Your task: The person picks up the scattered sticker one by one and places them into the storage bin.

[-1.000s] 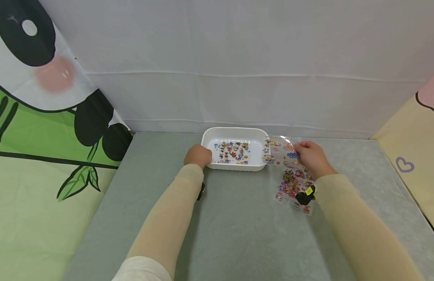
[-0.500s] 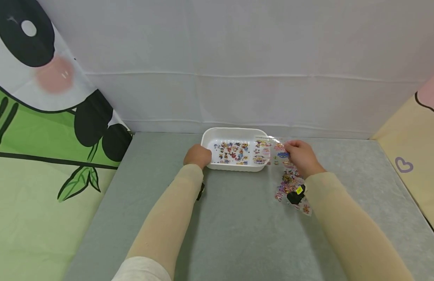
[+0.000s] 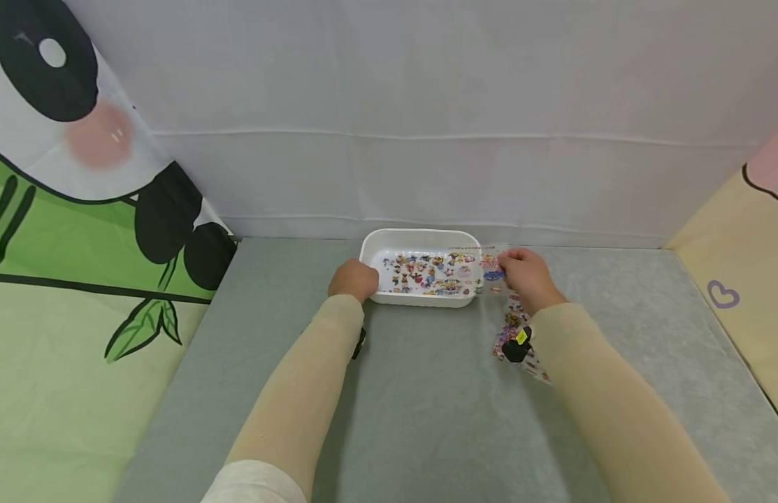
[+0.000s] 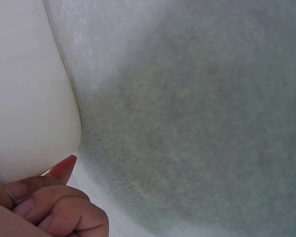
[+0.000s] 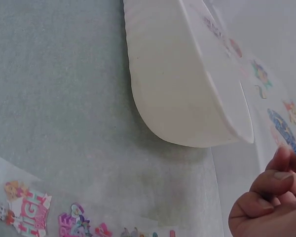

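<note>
A white plastic tray (image 3: 420, 301) stands near the back of the table. My left hand (image 3: 353, 279) grips its left end; in the left wrist view the curled fingers (image 4: 69, 212) sit at the corner of the tray wall (image 4: 29, 89). Between thumb and fingers, my right hand (image 3: 527, 276) pinches the right edge of a clear sticker sheet (image 3: 491, 267), whose far part reaches over the tray's right end. Inside the tray lies another sheet of small cartoon stickers (image 3: 410, 272). The right wrist view shows the pinched sheet (image 5: 281, 128) above the tray rim.
More clear sticker sheets (image 3: 511, 325) lie on the grey table (image 3: 426, 391), partly hidden under my right wrist. A pale cloth (image 3: 426, 175) hangs right behind the tray. Printed cloths (image 3: 49, 349) flank the table on both sides.
My right hand has moved left with the pinched sheet, which now covers more of the tray's right side. The left hand and tray have stayed in place.
</note>
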`<state>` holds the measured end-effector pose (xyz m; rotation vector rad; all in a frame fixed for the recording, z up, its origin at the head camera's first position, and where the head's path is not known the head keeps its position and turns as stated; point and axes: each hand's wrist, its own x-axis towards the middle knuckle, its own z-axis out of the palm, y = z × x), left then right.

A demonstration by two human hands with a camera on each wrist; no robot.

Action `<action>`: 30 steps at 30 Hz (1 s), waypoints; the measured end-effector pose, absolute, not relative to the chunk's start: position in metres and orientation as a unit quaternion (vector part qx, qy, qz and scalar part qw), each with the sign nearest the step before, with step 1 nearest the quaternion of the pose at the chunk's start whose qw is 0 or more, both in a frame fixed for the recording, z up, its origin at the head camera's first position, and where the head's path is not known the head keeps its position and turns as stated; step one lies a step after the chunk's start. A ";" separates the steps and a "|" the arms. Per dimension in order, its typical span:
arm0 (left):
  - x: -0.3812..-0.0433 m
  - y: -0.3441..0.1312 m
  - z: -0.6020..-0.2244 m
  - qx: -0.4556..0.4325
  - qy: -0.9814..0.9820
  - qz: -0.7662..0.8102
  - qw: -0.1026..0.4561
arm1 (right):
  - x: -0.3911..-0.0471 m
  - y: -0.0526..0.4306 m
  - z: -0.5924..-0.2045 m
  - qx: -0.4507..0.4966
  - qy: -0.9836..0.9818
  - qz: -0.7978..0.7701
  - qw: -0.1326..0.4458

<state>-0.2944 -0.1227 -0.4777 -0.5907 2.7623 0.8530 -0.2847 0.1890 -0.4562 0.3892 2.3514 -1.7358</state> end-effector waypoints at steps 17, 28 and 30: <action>-0.295 -0.124 -0.478 -0.195 0.933 0.287 0.097 | -0.290 0.168 -0.463 0.122 0.820 -0.554 0.080; -0.294 -0.123 -0.476 -0.198 0.931 0.291 0.096 | -0.290 0.162 -0.464 0.093 0.843 -0.525 0.063; -0.293 -0.122 -0.476 -0.199 0.930 0.293 0.096 | -0.291 0.161 -0.465 0.090 0.847 -0.521 0.061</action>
